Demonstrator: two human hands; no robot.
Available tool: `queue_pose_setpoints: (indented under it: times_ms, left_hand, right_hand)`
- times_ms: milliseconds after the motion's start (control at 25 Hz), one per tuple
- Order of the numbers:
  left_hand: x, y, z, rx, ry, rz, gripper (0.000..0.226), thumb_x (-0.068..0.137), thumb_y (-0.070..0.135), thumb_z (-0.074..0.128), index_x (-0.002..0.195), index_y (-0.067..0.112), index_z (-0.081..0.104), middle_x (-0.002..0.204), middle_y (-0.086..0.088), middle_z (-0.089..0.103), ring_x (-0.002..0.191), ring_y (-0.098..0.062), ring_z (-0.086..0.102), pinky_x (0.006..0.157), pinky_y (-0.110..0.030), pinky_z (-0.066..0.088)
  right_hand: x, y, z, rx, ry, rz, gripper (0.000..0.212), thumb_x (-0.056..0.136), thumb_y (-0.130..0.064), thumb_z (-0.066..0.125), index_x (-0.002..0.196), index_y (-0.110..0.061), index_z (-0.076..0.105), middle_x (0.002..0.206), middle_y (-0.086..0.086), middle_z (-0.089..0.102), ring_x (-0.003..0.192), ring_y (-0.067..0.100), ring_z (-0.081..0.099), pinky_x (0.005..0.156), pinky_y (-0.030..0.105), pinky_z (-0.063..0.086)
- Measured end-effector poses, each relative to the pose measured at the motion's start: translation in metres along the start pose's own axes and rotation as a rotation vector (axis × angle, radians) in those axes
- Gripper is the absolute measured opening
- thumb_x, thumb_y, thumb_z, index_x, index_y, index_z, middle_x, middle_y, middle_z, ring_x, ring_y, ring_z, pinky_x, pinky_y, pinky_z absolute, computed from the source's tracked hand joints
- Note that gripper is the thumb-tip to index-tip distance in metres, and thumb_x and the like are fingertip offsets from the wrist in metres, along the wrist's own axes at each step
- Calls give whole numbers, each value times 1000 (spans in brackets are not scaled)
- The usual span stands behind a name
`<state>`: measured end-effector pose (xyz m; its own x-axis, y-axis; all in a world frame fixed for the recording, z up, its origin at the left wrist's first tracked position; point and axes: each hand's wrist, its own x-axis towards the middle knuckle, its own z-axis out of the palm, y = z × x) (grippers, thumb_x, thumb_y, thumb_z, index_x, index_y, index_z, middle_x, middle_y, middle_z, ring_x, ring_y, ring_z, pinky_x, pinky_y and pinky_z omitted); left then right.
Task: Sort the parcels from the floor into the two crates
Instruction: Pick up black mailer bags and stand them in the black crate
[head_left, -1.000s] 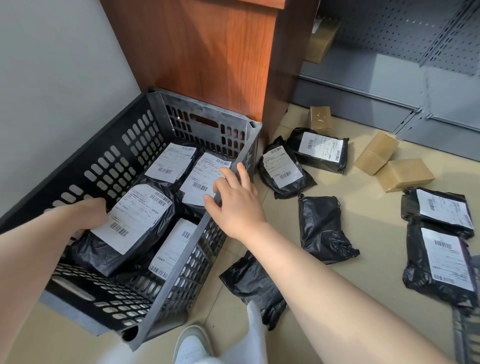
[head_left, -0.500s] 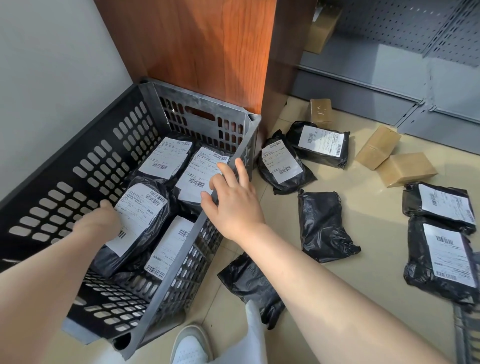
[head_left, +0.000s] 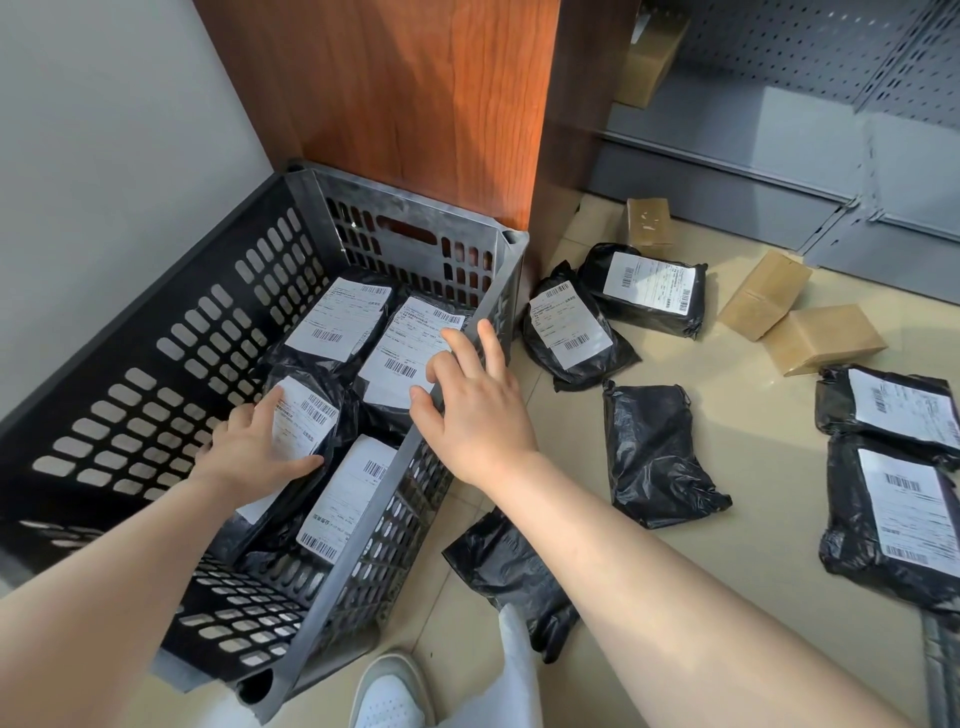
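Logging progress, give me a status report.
Left hand flat on labelled black plastic parcel inside dark slotted plastic crate. Right hand on crate's rim. Nothing blocking.

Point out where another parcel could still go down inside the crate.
The crate shows bare room along its left wall, beside the parcel under the left hand. The right side, near the right hand, is packed with labelled parcels.

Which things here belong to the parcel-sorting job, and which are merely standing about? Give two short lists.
Part of the job:
grey crate
black parcels in the crate
black parcels on the floor
brown boxes on the floor
left hand, on a parcel
right hand, at the crate's rim

Just there:
wooden cabinet
grey shelving
white shoe
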<state>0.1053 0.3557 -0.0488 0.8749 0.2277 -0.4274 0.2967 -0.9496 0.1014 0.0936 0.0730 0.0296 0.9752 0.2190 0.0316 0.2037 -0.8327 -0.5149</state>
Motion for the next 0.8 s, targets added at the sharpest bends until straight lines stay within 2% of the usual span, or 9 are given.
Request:
queue_pose_setpoints:
  times_ms: [160, 280, 400, 640, 800]
  left_hand:
    - [3, 8, 2, 71, 3, -137, 106, 73, 69, 62, 152, 33, 0, 148, -17, 26, 136, -37, 26, 103, -58, 37]
    - [9, 13, 4, 94, 4, -125, 104, 75, 68, 60, 152, 31, 2, 143, -17, 29, 132, -37, 30, 99, -55, 41]
    - [18, 19, 4, 119, 14, -109, 103, 76, 69, 58, 153, 30, 3, 147, -17, 26, 133, -38, 31, 101, -56, 40]
    - [28, 24, 10, 111, -34, -147, 108, 77, 75, 54, 154, 29, -5, 161, -15, 6, 146, -37, 12, 112, -65, 20]
    - [22, 27, 4, 46, -1, -154, 108, 78, 70, 59, 155, 27, -4, 163, -14, 2, 149, -35, 4, 115, -65, 13]
  right_hand:
    - [0, 0, 1, 25, 20, -1, 31, 99, -42, 42, 110, -15, 54, 159, 0, 29, 152, 29, -3, 111, 46, 29]
    - [0, 0, 3, 36, 28, 2, 30, 98, -41, 43, 109, -16, 53, 158, -1, 30, 152, 28, -3, 111, 46, 30]
    - [0, 1, 5, 45, 43, 1, 29, 98, -41, 43, 109, -16, 54, 158, 0, 30, 152, 28, -3, 110, 47, 31]
    - [0, 3, 6, 31, 36, 6, 31, 98, -42, 42, 110, -15, 54, 158, 0, 30, 152, 28, -3, 109, 47, 32]
    - [1, 3, 0, -2, -30, 20, 37, 100, -46, 39, 120, -18, 52, 161, -3, 24, 152, 26, -7, 114, 47, 25]
